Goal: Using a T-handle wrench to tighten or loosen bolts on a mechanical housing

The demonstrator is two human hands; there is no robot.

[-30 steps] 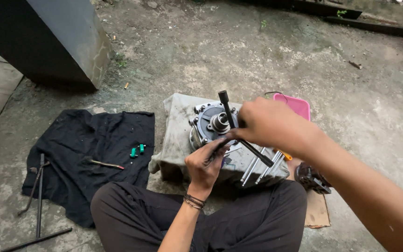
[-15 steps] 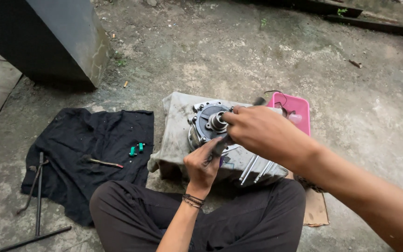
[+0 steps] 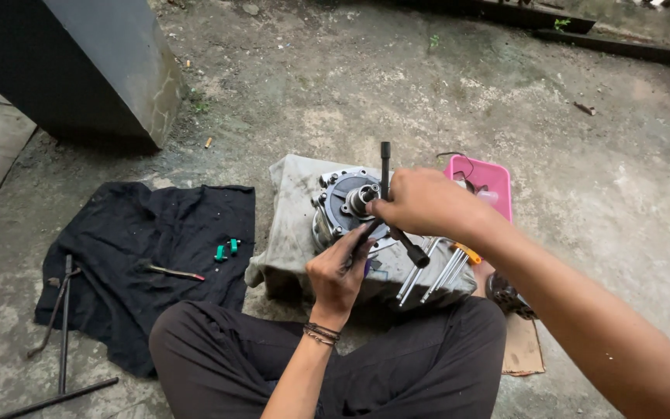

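— What is each hand on?

— The right hand (image 3: 420, 203) is wrapped tight around a black T-shaped wrench (image 3: 386, 186), one bar sticking up above the knuckles and another slanting down to the right below them. The left hand (image 3: 340, 271) is closed on a thin dark tool (image 3: 364, 235) that points up toward the hub. I can't tell what kind of tool it is.

— And where's the part being worked on?

— A round grey metal engine part (image 3: 343, 203) with a shaft in the middle sits on a dirty grey cloth (image 3: 288, 225), on the concrete floor (image 3: 583, 155), right in front of the person's crossed legs. The wrench meets its centre.

— Any boxes or containers?

— One pink rectangular tray (image 3: 490, 178), just behind the right hand, touching the cloth's far right corner. A flat piece of brown cardboard (image 3: 523, 349) lies under the right knee side. I see no labels I could make out.

— Count the loose things for me.

— One black cloth (image 3: 141, 264) spread to the left. On it two small green pieces (image 3: 226, 249) side by side and one slim rod-like tool (image 3: 174, 272). At its left edge, two long dark bars (image 3: 63, 310), plus one more bar (image 3: 60, 398) on the floor. A bundle of silvery wrenches (image 3: 436, 271) lies beside the part, one with an orange handle (image 3: 468, 253); the exact number is hard to tell. One dark pillar base (image 3: 102, 70) stands at the far left.
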